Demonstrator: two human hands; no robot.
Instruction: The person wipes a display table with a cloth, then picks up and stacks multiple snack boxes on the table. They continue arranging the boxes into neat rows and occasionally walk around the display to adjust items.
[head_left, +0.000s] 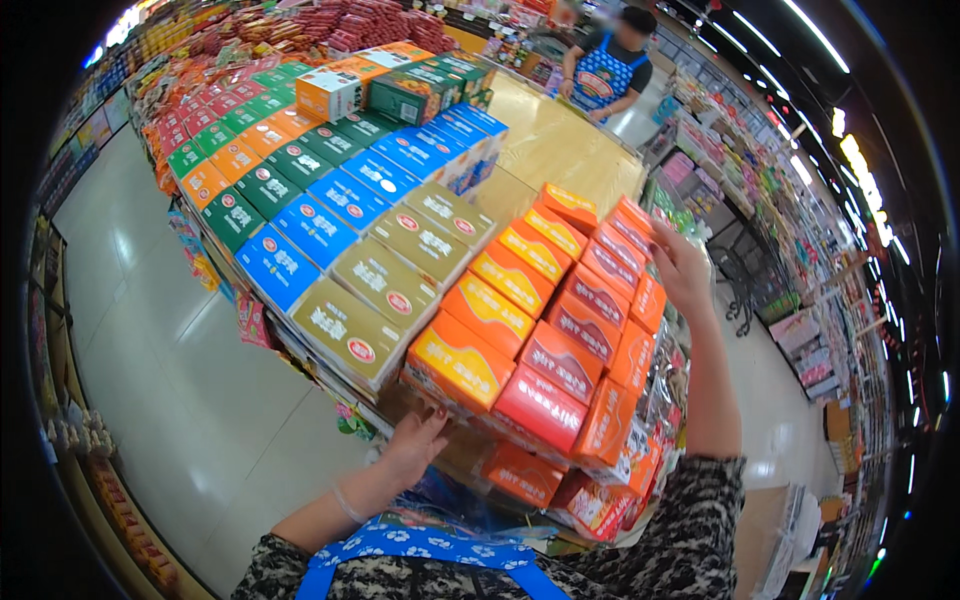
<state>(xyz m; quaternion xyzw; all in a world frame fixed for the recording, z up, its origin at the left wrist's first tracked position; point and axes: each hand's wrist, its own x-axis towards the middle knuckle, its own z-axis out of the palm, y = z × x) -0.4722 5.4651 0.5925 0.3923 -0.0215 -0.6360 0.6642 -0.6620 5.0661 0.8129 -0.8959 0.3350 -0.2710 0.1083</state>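
Observation:
Rows of orange snack cartons stand in front of me on a display table. The nearest is an orange-and-yellow carton (461, 364), beside a red carton (540, 405). My left hand (416, 446) is at the lower front edge of the orange-and-yellow carton, palm empty and fingers apart. At the far right of the block, my right hand (682, 262) has its fingers against the side of an orange carton (634, 214). Some of those fingertips are hidden. More orange cartons (521, 474) sit at a lower level by my apron.
Gold cartons (382, 274), blue cartons (349, 199) and green cartons (296, 161) fill the table's left side. A bare wooden tabletop (570, 157) lies beyond. Another person (607, 67) in a blue apron stands at the far end. Tiled floor (180, 375) runs along the left.

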